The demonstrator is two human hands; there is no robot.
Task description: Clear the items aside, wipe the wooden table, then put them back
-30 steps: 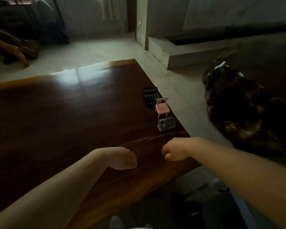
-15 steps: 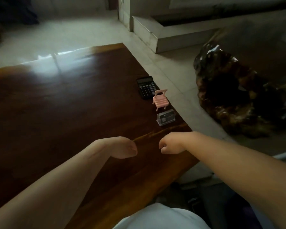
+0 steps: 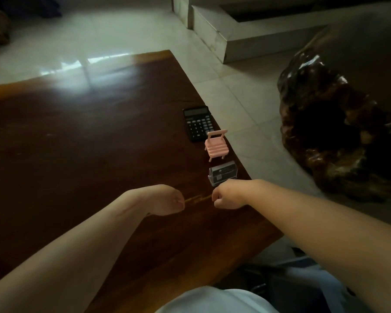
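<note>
The right hand (image 3: 227,197), fingers curled and holding nothing visible, is edging closer to the clear holder (image 3: 221,176) near the wooden table (image 3: 88,143)'s right edge; clearing looks imminent.

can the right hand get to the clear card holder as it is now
Probably yes. The right hand hangs curled just in front of the clear card holder, with nothing between them; the pink toy chair stands beyond it.

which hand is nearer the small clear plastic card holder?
Right. The right hand is curled just below the small clear plastic card holder, nearly at its near edge. The left hand sits further off, down and to the holder's left over the wooden table.
</note>
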